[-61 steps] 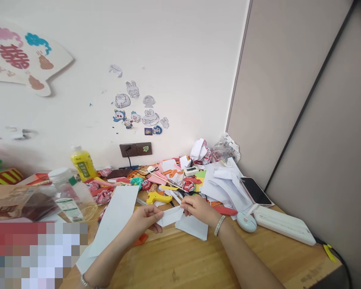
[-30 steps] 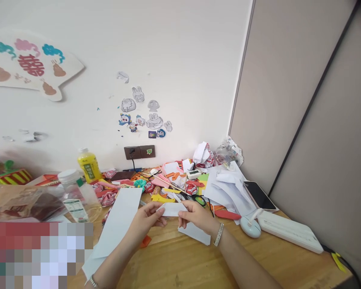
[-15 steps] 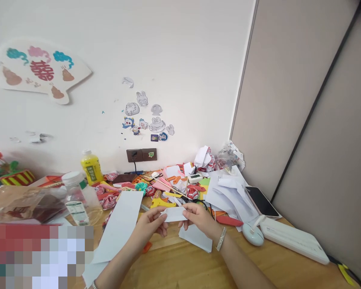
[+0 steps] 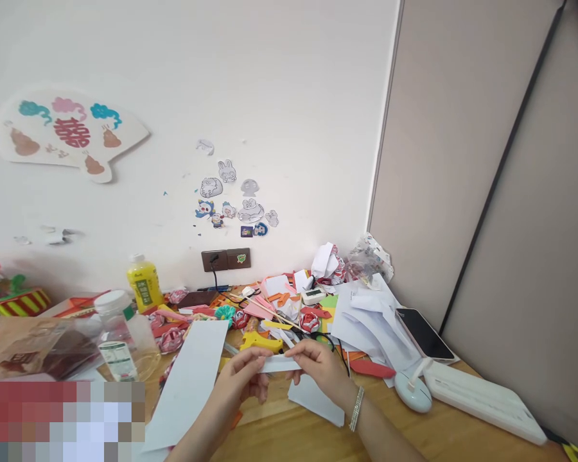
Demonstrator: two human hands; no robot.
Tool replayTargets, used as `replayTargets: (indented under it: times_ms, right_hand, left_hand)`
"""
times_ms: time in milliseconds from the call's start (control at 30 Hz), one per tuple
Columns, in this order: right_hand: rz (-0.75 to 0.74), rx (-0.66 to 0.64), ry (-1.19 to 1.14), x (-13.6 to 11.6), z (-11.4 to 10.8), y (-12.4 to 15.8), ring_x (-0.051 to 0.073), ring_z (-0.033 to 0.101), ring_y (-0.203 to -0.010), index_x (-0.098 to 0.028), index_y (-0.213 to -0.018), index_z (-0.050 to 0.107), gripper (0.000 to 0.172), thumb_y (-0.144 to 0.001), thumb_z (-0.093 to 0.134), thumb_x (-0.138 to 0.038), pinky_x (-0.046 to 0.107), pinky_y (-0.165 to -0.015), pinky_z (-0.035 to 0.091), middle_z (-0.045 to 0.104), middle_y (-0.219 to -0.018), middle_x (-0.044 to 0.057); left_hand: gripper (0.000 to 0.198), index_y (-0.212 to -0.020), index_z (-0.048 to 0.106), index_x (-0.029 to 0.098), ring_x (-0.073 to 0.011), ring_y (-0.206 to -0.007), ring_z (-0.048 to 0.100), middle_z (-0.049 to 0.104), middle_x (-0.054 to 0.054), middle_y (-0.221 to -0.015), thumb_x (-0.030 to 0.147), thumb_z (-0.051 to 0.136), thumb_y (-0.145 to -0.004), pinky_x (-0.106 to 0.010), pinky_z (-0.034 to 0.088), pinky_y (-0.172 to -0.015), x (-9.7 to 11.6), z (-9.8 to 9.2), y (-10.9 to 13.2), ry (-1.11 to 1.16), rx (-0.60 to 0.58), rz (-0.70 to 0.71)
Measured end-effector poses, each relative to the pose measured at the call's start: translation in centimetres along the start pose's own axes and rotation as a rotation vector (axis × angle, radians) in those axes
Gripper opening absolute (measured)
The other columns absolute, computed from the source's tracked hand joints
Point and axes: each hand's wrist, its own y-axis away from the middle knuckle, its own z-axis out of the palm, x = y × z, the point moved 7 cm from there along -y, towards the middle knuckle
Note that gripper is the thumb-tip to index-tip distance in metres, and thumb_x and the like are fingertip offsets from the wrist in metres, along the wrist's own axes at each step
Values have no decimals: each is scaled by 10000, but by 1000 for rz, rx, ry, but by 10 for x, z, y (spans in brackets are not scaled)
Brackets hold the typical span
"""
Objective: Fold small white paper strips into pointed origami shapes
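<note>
Between my two hands is a small folded strip of white paper (image 4: 279,364), held level above the wooden table (image 4: 264,433). My left hand (image 4: 245,373) pinches its left end between thumb and fingers. My right hand (image 4: 315,367), with a bracelet at the wrist, pinches the right end. Below my right hand lies a cut piece of white paper (image 4: 316,399). To the left of my left hand is a long white sheet (image 4: 187,382). A yellow glue gun (image 4: 260,342) lies just beyond my fingers.
Paper scraps and craft bits crowd the back, with a yellow bottle (image 4: 144,282) and a clear jar (image 4: 115,333) at left. At right are loose white sheets (image 4: 366,321), a phone (image 4: 424,335), a mouse (image 4: 413,391) and a long white box (image 4: 484,401).
The paper strip in my hands now looks narrower, and my fingers are closer over it along its top edge. The camera view has tilted slightly up.
</note>
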Motion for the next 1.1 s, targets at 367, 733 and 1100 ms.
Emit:
replayTargets:
  times_ms: [367, 733, 1100]
  right_hand:
    - [-68, -104, 324, -10, 5, 8, 138, 560, -631, -178, -1086, 559, 340, -774, 531, -309, 242, -583, 435, 601, -728, 13]
    - [64, -127, 338, 17, 7, 5, 122, 557, -601, -150, -837, 616, 235, -795, 519, -360, 225, -577, 440, 597, -672, 8]
    - [169, -235, 219, 25, 5, 4, 100, 552, -536, -120, -856, 639, 387, -734, 561, -479, 214, -542, 425, 600, -668, 17]
  left_hand:
    - [401, -712, 538, 163, -101, -379, 510, 557, 51, -471, 526, 640, -572, -226, 414, -427, 1, 3, -5, -278, -5, 73]
    - [305, -669, 529, 168, -113, -393, 516, 554, 47, -445, 471, 544, -691, -222, 411, -444, -8, 1, -9, -447, -13, 136]
    - [268, -656, 555, 176, -133, -412, 543, 558, 44, -427, 443, 552, -678, -235, 428, -476, -1, 7, -1, -495, 13, 93]
